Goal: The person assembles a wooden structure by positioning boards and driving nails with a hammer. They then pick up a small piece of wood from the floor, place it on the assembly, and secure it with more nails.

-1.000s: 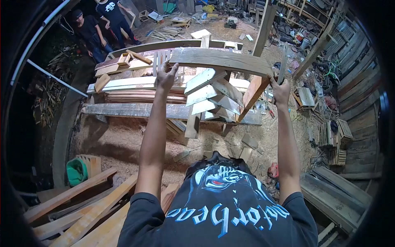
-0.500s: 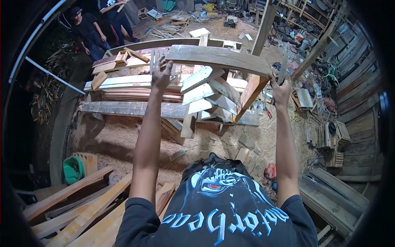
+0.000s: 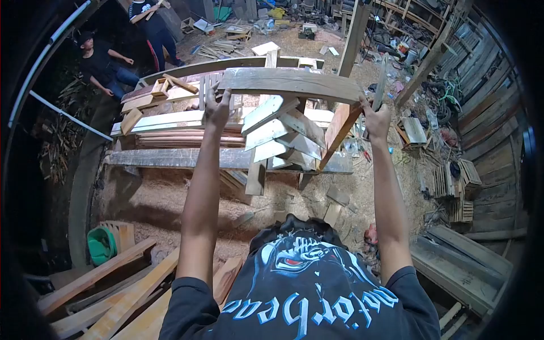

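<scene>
A long grey-brown wooden board (image 3: pixel 292 83) lies crosswise in front of me, above a stack of slanted, white-faced wooden slats (image 3: pixel 272 133). My left hand (image 3: pixel 216 109) is at the board's left end, fingers bent around it and thumb toward me. At the other end, my right hand (image 3: pixel 375 118) grips the board's corner. A narrow grey blade-like piece (image 3: pixel 382 79) rises beside the right-hand fingers; what it is cannot be made out. Below the board's right end, a reddish-brown plank (image 3: pixel 340 137) slopes down toward me.
Behind the slats is a bench loaded with planks (image 3: pixel 181 156). Two people (image 3: pixel 105 65) are at the back left. A wooden post (image 3: pixel 352 45) stands behind the board. Loose lumber (image 3: pixel 113 283) and a green bucket (image 3: pixel 102 245) lie near left. Wood shavings cover the floor.
The view has shifted slightly, moving the board and both hands a little left and down in the picture. Both hands keep their places at the board's ends. One person at the back has changed posture.
</scene>
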A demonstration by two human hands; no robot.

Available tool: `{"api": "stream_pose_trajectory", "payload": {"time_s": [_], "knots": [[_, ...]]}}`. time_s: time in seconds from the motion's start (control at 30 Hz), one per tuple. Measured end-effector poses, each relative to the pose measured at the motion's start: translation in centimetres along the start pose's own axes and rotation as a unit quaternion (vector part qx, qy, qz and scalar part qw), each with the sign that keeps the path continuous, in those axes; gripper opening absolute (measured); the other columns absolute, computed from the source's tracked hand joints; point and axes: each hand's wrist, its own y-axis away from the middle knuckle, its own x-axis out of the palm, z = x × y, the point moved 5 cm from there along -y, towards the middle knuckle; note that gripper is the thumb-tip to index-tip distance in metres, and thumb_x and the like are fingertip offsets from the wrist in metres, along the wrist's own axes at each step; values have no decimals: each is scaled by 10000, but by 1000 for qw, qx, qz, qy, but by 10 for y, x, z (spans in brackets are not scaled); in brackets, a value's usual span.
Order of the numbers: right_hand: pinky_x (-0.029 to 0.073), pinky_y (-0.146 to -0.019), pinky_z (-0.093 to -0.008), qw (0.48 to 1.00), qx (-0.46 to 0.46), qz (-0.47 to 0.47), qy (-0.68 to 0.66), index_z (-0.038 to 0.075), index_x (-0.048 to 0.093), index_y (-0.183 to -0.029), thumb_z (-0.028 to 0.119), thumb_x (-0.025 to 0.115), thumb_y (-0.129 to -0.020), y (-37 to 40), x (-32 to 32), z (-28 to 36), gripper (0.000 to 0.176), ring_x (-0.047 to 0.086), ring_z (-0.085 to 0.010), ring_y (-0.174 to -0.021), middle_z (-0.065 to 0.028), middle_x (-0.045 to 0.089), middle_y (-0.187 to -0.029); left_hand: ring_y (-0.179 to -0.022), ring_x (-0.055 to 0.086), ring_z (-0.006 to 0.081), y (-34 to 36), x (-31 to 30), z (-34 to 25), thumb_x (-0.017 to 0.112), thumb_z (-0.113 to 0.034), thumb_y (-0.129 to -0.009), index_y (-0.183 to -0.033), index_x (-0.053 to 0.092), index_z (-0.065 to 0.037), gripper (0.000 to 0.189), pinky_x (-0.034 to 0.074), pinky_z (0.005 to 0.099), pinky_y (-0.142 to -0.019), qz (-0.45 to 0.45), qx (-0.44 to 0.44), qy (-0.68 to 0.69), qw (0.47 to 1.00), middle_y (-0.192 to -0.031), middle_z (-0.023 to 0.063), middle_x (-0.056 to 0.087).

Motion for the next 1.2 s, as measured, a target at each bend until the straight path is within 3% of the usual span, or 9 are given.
{"api": "stream_pose_trajectory", "payload": {"time_s": [0.1, 0.3, 0.5, 0.6, 0.77, 0.83, 0.9, 1.0, 1.2], "knots": [[494, -636, -323, 1000, 0, -11, 8, -13, 632, -828, 461, 833, -785, 3, -4, 12, 517, 598, -158, -679, -77, 651, -745, -1080, 592, 205, 2, -6, -16, 681, -265, -923, -1331, 509, 40, 538, 482, 331, -922, -10, -2, -15, 1000, -1213, 158, 613], [494, -628, -325, 1000, -13, -10, -3, -7, 633, -821, 458, 828, -787, 1, -2, 4, 506, 619, -177, -663, -89, 666, -738, -1052, 592, 180, -1, -8, -13, 690, -271, -920, -1333, 517, 34, 542, 498, 299, -864, 22, 18, -14, 999, -1204, 145, 615], [470, -571, -399, 985, -64, -62, 148, -15, 595, -827, 417, 687, -925, 29, -25, 49, 452, 605, -231, -595, -116, 613, -641, -1179, 581, 271, 10, -11, -35, 677, -238, -903, -1309, 529, 43, 515, 460, 358, -1000, -32, 60, -35, 997, -1267, 185, 593], [429, -522, -383, 994, -69, -16, 82, -12, 594, -828, 398, 616, -977, 58, -27, 75, 437, 574, -205, -559, -96, 592, -619, -1161, 570, 370, 27, -11, -64, 697, -161, -827, -1225, 597, 21, 449, 412, 457, -1039, -104, 205, -203, 952, -1232, 225, 607], [464, -592, -321, 982, -71, 148, 92, -23, 657, -1002, 289, 626, -960, 76, 0, 108, 316, 573, -156, -634, -86, 628, -725, -1258, 522, 388, 48, 35, -106, 666, -284, -898, -1285, 570, -20, 477, 367, 472, -1094, -8, 368, -310, 877, -1288, 238, 587], [484, -623, -346, 976, -53, 199, 75, -28, 655, -1041, 247, 629, -933, 82, 20, 100, 296, 632, -200, -683, -135, 663, -763, -1349, 460, 336, 46, 54, -94, 640, -356, -920, -1349, 533, -63, 530, 280, 541, -1150, 97, 278, -372, 880, -1365, 173, 561], [516, -650, -432, 963, -115, 204, 130, -20, 653, -1060, 235, 622, -917, 88, 29, 98, 294, 692, -370, -729, -226, 679, -774, -1374, 439, 301, 49, 62, -87, 631, -390, -922, -1367, 517, -76, 556, 250, 559, -1164, 117, 268, -415, 862, -1419, 141, 521], [501, -626, -384, 970, -88, 196, 110, -27, 651, -1043, 205, 631, -923, 90, 27, 105, 262, 682, -264, -693, -205, 674, -772, -1376, 435, 299, 52, 60, -87, 636, -394, -915, -1365, 520, -75, 564, 244, 569, -1164, 113, 275, -398, 868, -1451, 138, 491], [487, -642, -444, 972, -190, 117, 76, -48, 647, -964, 185, 616, -947, 68, 11, 135, 235, 657, -389, -719, -236, 658, -786, -1292, 509, 335, 52, 66, -93, 670, -340, -892, -1264, 602, -65, 468, 298, 575, -1132, 112, 286, -364, 880, -1352, 159, 566]]}}
